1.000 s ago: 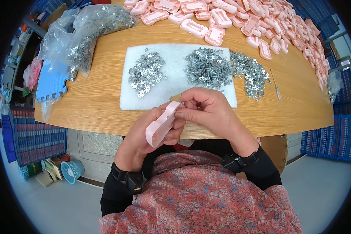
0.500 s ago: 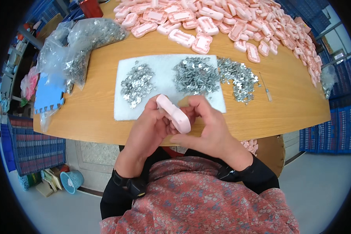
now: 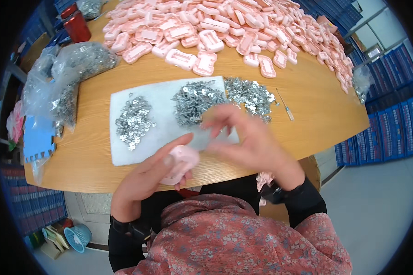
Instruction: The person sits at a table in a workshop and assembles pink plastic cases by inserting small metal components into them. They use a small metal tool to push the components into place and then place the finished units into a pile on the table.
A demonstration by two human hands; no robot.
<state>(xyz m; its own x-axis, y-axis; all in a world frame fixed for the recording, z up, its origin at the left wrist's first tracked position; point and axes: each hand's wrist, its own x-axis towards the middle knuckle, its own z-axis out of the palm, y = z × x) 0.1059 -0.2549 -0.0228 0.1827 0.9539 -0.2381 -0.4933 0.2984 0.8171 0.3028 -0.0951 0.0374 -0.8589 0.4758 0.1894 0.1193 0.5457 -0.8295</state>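
My left hand grips a pale pink plastic shell, rounded and narrowed at its waist, just over the table's near edge. The thumb lies across the shell and the fingertips show beneath it. Apart from it, to the right, my right hand is in the air near the middle pile of small metal pieces. Its thumb and fingers look spread, though motion blurs them, and I see nothing between them. A second pile of shiny metal pieces lies on the left part of the white foam sheet.
More metal pieces lie beside the sheet, with a thin screwdriver to their right. Pink shells heap up across the far side. Plastic bags of metal parts, a blue foam mat and a red jar occupy the left.
My right hand has come away from the shell towards the middle pile. My left hand has lowered leftwards and turned the shell. The whole view has shifted and tilted.
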